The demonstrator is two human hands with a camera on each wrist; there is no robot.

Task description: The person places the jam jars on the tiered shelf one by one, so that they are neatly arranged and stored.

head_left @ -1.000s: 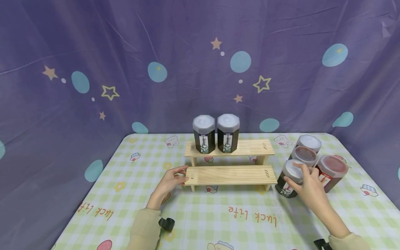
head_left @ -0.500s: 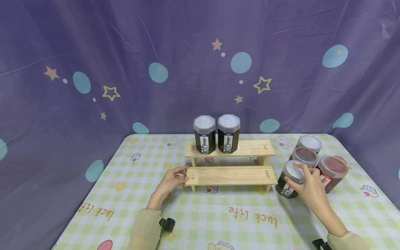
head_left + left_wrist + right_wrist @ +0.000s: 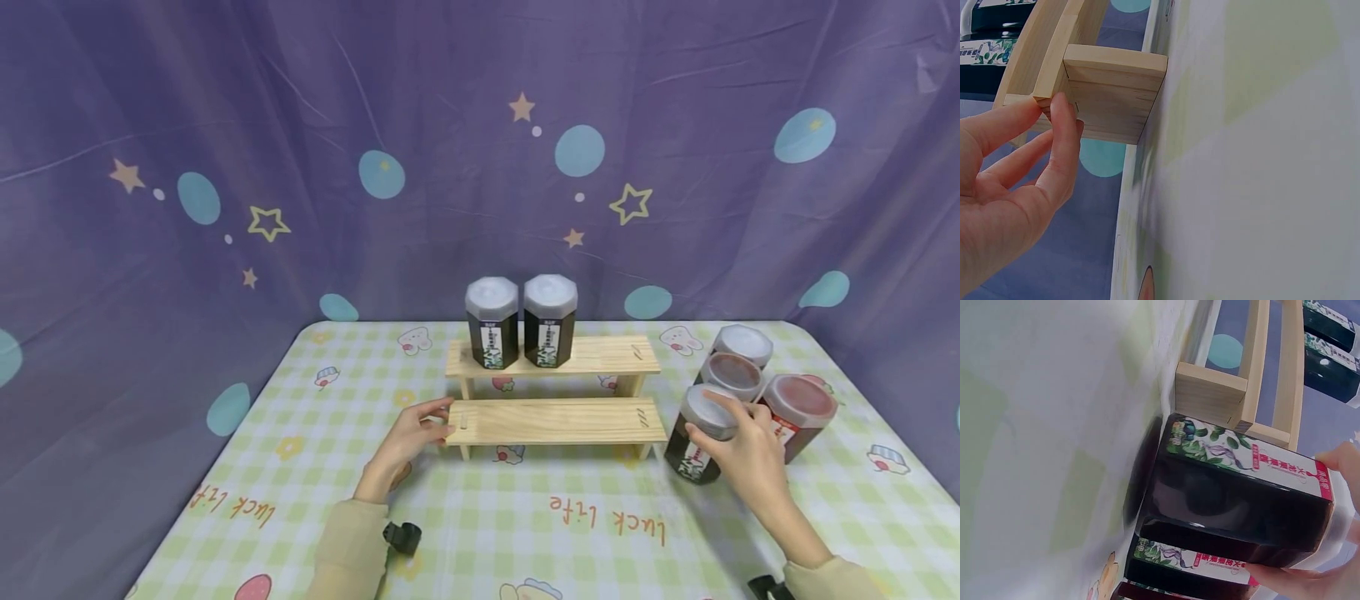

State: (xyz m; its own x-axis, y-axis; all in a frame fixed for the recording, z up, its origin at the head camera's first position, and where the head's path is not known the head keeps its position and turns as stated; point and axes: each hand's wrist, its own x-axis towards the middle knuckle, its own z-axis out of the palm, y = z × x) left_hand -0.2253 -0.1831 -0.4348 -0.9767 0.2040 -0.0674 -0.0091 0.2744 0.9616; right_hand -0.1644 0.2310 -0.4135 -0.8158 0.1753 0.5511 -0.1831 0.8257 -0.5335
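On the right of the table my right hand (image 3: 750, 454) grips a dark octagonal jar (image 3: 696, 450) by its white lid, thumb on one side and fingers on the other. The right wrist view shows this jar (image 3: 1235, 494) with a leaf-patterned, pink-lettered label, its base just off its shadow on the cloth. My left hand (image 3: 405, 437) is at the left end of a two-tier wooden shelf (image 3: 555, 421). In the left wrist view, thumb and fingers pinch the corner of the shelf's board (image 3: 1054, 65). Two dark jars with white lids, a left jar (image 3: 492, 325) and a right jar (image 3: 551, 323), stand on the upper tier.
Behind the held jar are a brown-topped jar (image 3: 729, 375), a white-lidded jar (image 3: 742, 343) and a reddish jar (image 3: 798, 408), close together. A checked tablecloth (image 3: 480, 517) covers the table. A purple curtain (image 3: 450, 233) hangs behind it.
My right hand has shifted the gripped jar slightly toward me and to the right, opening a little space from the jars behind. My left hand stays at the shelf's end.
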